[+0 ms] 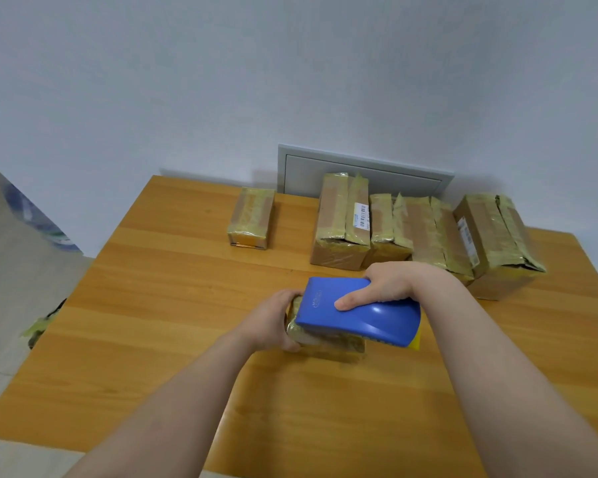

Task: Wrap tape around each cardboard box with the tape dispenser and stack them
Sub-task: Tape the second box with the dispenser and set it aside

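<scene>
Left grip is grasping the taped box by its left end, on the desk | right grip is grasping the blue tape dispenser, holding it on the box top | wrapped boxes are sitting along the far desk edge.

The tape dispenser and left hand are hiding most of the cardboard box. The right hand is keeping its fingers, thumb excepted, concealed behind the dispenser. At 12 o'clock from it, the barcode label is showing illegible print.
</scene>
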